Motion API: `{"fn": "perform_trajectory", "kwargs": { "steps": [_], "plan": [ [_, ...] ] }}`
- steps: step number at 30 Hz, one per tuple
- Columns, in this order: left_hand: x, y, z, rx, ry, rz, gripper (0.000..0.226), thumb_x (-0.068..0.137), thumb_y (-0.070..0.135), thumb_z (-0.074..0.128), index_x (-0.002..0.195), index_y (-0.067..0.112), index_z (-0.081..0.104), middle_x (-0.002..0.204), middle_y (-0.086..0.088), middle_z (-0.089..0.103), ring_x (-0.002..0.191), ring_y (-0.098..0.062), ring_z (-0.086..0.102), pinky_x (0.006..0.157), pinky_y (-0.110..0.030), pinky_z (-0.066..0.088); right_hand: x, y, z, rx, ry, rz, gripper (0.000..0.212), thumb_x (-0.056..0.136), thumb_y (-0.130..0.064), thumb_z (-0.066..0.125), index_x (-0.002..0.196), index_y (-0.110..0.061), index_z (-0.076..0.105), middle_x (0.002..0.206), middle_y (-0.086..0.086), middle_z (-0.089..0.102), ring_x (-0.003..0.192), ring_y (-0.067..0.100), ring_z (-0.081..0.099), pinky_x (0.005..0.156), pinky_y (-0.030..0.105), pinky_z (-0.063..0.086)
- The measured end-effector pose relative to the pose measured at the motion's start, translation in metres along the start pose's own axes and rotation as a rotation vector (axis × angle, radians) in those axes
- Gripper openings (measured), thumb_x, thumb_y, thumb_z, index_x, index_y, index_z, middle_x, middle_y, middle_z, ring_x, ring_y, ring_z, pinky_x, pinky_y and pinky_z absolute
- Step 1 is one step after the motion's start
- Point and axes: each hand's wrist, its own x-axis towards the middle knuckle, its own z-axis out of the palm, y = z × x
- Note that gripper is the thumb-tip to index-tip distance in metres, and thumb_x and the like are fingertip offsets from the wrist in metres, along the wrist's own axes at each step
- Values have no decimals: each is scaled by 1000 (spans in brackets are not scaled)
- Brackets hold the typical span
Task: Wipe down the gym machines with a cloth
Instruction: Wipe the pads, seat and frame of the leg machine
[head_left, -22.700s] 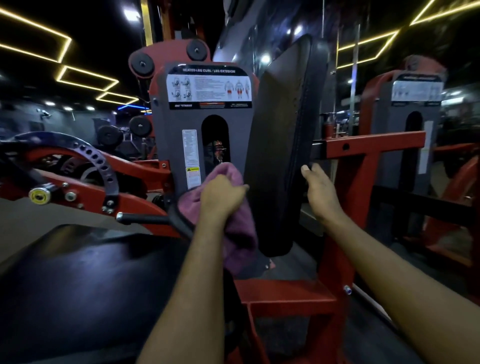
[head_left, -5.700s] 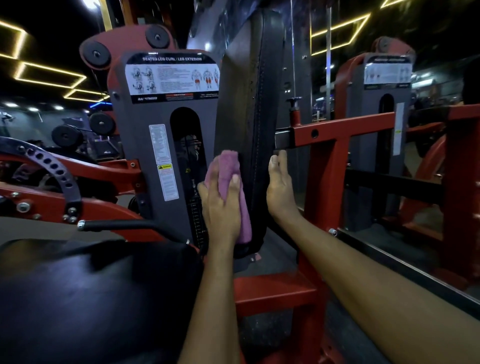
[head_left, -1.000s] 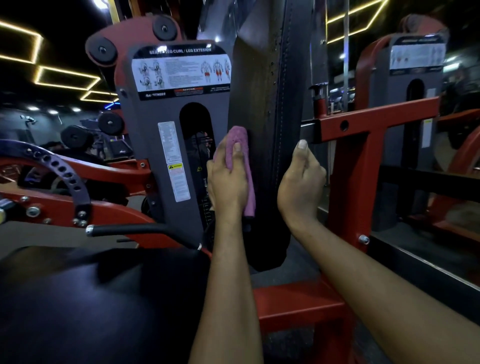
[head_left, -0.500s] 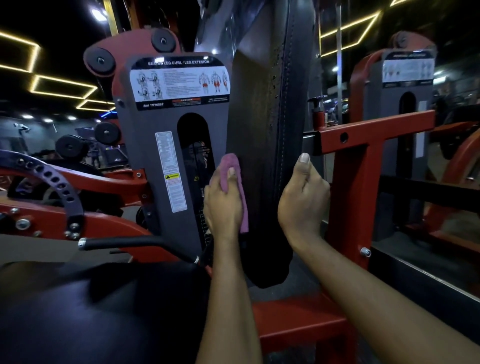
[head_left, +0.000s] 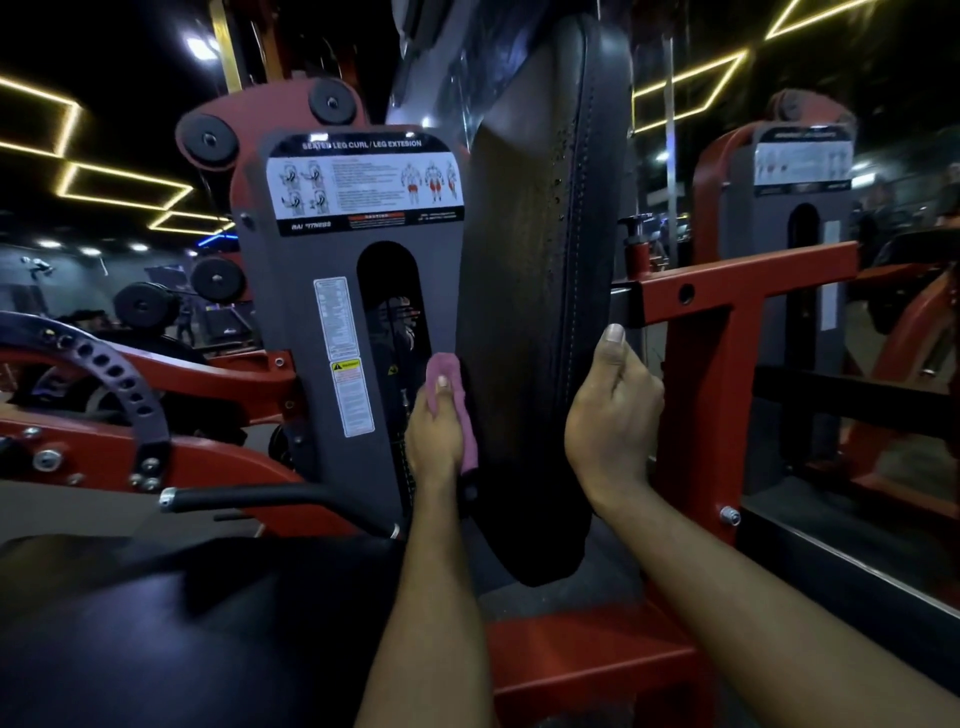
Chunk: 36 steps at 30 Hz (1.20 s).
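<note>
The black seat cushion (head_left: 182, 623) fills the near left of my view, with the adjustment lever (head_left: 249, 498) lying just beyond it. Behind them stands the grey weight-stack shroud (head_left: 311, 322) of the leg curl and extension machine, its instruction placard (head_left: 363, 187) facing me.

Just right of the shroud, my left hand (head_left: 434, 441) grips the pink cloth (head_left: 451, 400). The thumb lies up over the front of the cloth and the fingers are hidden behind it. This bunches the cloth into a wad and presses it against the left face of the upright black back pad (head_left: 535, 312), low down. I judge this to be the wiping stroke on that side.

My right hand (head_left: 613, 415) clasps the pad's right edge, thumb up along the stitched seam and fingers curled behind. I take that as a brace, so the pad does not swing away under the cloth's push.

Further right, the red frame bar (head_left: 727, 291) runs out from behind the pad. A second machine (head_left: 800, 208) stands at the far right, untouched.
</note>
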Motion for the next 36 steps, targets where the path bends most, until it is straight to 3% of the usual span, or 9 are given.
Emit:
{"fn": "perform_trajectory", "kwargs": {
  "steps": [4, 7, 14, 18, 23, 26, 29, 31, 36],
  "plan": [
    [25, -5, -1, 73, -72, -128, 62, 104, 60, 25, 139, 20, 57, 140, -17, 57, 128, -38, 53, 102, -41, 40, -1, 3, 0, 2, -3, -13, 53, 112, -35, 31, 60, -25, 36, 47, -9, 34, 40, 11, 37, 42, 20, 27],
    [26, -2, 0, 89, -56, -120, 59, 103, 60, 26, 136, 23, 59, 137, -15, 59, 125, -38, 53, 98, -42, 40, 2, 4, 0, -2, -7, -24, 53, 112, -36, 31, 60, -25, 36, 46, -9, 34, 40, 11, 36, 41, 21, 26],
    [19, 60, -10, 35, 104, 196, 41, 104, 51, 34, 123, 24, 58, 124, -14, 62, 115, -38, 57, 92, -45, 44, 1, 1, -3, 11, -25, -21, 53, 112, -34, 31, 60, -25, 37, 45, -7, 34, 40, 12, 39, 39, 20, 29],
    [17, 112, -12, -61, 144, 352, 42, 104, 53, 34, 128, 28, 58, 126, -7, 64, 115, -32, 58, 94, -44, 47, 3, 0, -5, -12, -37, -3, 52, 111, -36, 30, 61, -24, 38, 47, -6, 37, 45, 10, 44, 44, 20, 32],
    [-54, 103, -23, -189, 123, 347, 58, 95, 64, 31, 135, 30, 57, 134, 4, 63, 122, -22, 57, 103, -43, 45, 6, -11, -11, -70, -106, 84, 52, 111, -35, 30, 64, -18, 47, 55, 0, 48, 50, 9, 47, 49, 17, 30],
    [-91, 106, -30, -223, 121, 390, 51, 95, 62, 35, 131, 35, 59, 129, 10, 64, 117, -14, 59, 102, -42, 47, 13, -10, -17, -8, -191, 164, 51, 111, -34, 34, 68, -14, 54, 60, -1, 50, 57, 8, 47, 62, 30, 32],
    [-97, 133, -36, -203, 140, 480, 42, 100, 56, 41, 135, 37, 56, 130, 10, 61, 117, -12, 57, 102, -36, 45, 44, -17, -22, 72, -215, 75, 42, 111, -29, 39, 73, -16, 51, 61, 5, 47, 54, 3, 42, 59, 30, 35],
    [-94, 162, -36, -150, 140, 530, 40, 103, 52, 42, 140, 42, 51, 131, 5, 57, 113, -15, 57, 97, -30, 42, 71, -32, -19, 114, -215, 11, 35, 110, -24, 41, 75, -19, 43, 63, -1, 42, 53, 1, 39, 56, 27, 33],
    [-107, 160, -24, -96, 221, 548, 47, 99, 61, 44, 143, 47, 43, 128, 2, 52, 106, -24, 60, 88, -34, 47, 87, -31, -18, 105, -274, -94, 31, 111, -21, 40, 80, -23, 39, 65, -6, 40, 54, 1, 37, 54, 27, 34]
  ]
}}
